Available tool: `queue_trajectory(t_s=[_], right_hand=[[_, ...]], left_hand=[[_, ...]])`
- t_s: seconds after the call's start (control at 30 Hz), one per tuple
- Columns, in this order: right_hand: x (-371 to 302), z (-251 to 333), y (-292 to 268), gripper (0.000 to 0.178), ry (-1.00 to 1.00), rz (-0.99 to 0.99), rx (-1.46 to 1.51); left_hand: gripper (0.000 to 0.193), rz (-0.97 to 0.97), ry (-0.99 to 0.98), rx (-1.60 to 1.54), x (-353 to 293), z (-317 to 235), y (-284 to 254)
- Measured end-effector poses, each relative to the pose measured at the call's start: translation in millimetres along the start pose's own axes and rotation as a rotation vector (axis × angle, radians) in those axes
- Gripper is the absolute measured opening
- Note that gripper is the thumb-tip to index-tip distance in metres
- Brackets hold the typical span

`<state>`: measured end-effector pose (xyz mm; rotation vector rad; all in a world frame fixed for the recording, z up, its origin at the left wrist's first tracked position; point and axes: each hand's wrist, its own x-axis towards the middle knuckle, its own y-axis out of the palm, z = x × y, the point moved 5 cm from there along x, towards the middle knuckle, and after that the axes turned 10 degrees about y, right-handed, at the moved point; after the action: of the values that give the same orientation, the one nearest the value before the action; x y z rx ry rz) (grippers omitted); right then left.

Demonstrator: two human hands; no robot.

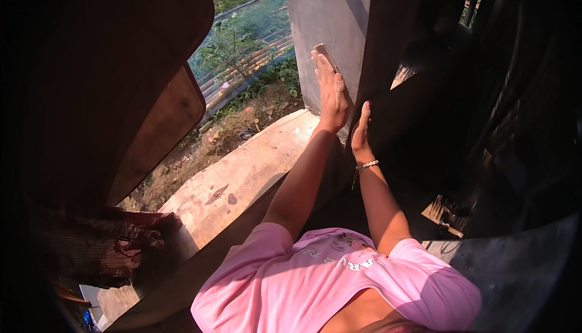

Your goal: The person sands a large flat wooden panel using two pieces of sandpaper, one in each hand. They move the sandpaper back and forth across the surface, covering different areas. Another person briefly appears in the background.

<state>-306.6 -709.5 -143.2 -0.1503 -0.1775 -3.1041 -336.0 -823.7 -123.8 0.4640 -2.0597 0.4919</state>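
My left hand [333,93] reaches up to the sunlit face of a grey pillar [333,5]. Under its straight fingers is a thin, flat, greyish-brown piece [327,57], held against that face. One edge of the piece shows past the fingers; its underside is hidden, and I cannot tell whether it is sandpaper. My right hand [362,131], a beaded bracelet [367,164] at its wrist, rests at the pillar's shaded side, near the corner. Its fingers point upward, stretched out, with nothing seen in them. Both hands look dusty.
A pale, stained ledge [242,178] runs from the pillar's foot toward the lower left. Brown wooden panels [160,124] stand at the left, above a dark red patterned cloth [115,248]. Bamboo poles [248,60] and plants lie outside. Deep shadow covers the right side.
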Motion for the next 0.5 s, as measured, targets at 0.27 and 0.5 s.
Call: queue_trajectory(t_s=[0.27,0.5], right_hand=[[13.2,-31.2,0.1,0.09,-0.017,-0.077,0.064],[32.6,-8.0,-13.2,0.091,-0.094,-0.074,0.093]], left_hand=[[0.087,0.028,-0.127,-0.014,-30.1,-3.4,11.5],[0.089,0.002,-0.066,-0.047,26.3,-9.5,-6.1]])
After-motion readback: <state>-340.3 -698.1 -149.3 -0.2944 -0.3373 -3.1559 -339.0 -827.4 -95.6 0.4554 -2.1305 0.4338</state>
